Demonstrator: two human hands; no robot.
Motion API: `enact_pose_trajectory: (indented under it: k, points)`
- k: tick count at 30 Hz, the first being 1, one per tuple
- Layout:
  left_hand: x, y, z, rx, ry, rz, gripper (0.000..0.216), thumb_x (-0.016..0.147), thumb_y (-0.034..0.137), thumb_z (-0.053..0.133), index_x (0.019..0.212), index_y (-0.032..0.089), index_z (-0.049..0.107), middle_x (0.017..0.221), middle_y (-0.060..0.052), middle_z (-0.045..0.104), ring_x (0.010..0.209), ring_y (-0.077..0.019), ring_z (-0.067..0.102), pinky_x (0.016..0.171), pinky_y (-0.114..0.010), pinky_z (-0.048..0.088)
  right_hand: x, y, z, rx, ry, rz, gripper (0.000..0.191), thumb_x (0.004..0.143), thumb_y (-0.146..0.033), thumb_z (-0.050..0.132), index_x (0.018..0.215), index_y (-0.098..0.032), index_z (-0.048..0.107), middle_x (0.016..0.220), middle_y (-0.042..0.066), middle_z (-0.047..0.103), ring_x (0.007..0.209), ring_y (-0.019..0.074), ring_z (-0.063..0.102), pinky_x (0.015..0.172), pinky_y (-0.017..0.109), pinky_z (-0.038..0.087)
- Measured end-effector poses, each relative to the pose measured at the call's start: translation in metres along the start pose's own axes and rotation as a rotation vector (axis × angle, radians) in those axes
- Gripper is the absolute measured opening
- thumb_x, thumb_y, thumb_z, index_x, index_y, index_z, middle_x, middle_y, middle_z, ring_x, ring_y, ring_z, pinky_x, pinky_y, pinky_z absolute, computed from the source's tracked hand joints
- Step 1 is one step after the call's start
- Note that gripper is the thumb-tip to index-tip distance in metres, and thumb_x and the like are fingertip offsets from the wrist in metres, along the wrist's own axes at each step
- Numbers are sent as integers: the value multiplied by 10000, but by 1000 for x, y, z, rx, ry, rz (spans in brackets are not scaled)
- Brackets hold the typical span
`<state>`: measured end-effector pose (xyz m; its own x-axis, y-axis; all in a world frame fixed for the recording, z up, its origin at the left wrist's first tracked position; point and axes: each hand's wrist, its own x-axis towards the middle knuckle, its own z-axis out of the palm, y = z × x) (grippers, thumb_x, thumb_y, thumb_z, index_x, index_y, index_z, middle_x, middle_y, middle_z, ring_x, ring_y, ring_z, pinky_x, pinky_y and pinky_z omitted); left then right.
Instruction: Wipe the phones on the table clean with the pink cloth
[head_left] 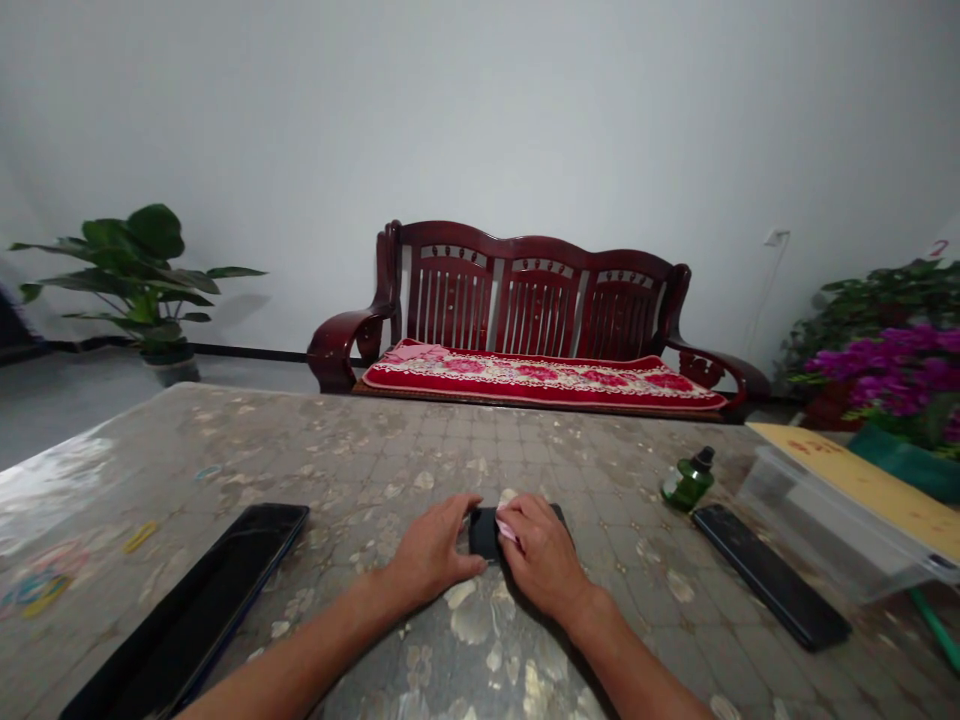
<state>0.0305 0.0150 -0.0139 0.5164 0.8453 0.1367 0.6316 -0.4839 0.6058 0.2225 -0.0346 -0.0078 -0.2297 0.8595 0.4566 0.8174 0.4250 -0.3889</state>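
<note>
A dark flat phone lies sideways on the patterned tablecloth, straight in front of me. My left hand grips its left end, thumb at the near edge and fingers at the far edge. Closed around a small pink cloth, my right hand presses it onto the phone's upper face. The right part of the phone is mostly hidden under that hand, with one dark corner showing beyond the knuckles.
Left of my arms lies a large black tablet, with colourful rubber bands farther left. On the right are a green bottle, a long black case and a clear plastic box. A wooden bench stands beyond the table.
</note>
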Motion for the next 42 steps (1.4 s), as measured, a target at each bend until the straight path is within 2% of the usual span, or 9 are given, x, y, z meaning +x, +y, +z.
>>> enact_pose_trajectory:
  k: [3,9,15,22,28,36,42]
  points:
    - [3,2,-3,-11,-32,6,713,608,216,732,1287,184,518,1190,-100,656,965,-282,656,875,-377,515,1,1,-3,-25,-17,-22,239,880,-74,490,980,-203,665,965,65,612,930,206,527,841,322,423]
    - [3,0,-3,-44,-15,26,690,638,249,703,1296,176,508,1103,-82,676,874,-244,660,827,-350,516,0,10,-11,-120,44,79,232,887,-67,469,909,-190,664,908,71,603,903,212,518,819,328,420]
    - [4,-1,-3,-37,-18,35,684,644,249,688,1295,163,498,1044,-74,672,858,-235,650,816,-344,510,2,-1,-10,-91,-84,-71,192,858,-53,516,883,-192,645,941,56,607,894,198,519,815,315,426]
    - [4,0,-3,8,-13,42,640,654,249,674,1268,168,513,1001,-59,672,844,-229,646,819,-338,506,-2,23,-27,-142,-83,-5,221,870,-42,490,908,-186,654,925,67,606,900,201,529,827,318,433]
    - [4,-1,-2,24,0,66,632,652,235,666,1264,191,516,1014,-49,671,843,-222,645,820,-333,506,-9,23,-31,-99,-107,-139,209,869,-55,493,921,-194,641,930,62,611,881,197,527,796,313,431]
    - [5,-1,-2,47,-20,40,580,675,261,650,1239,209,527,981,-35,668,818,-222,647,779,-320,483,-14,54,-52,-88,-30,-102,238,881,-62,479,925,-206,663,894,56,624,858,190,542,779,310,433]
    - [6,2,-5,64,-32,32,572,674,273,652,1229,204,531,958,-36,663,820,-228,648,764,-315,475,-30,51,-59,-30,-81,-115,233,777,-33,487,813,-204,641,802,31,581,790,176,540,723,289,419]
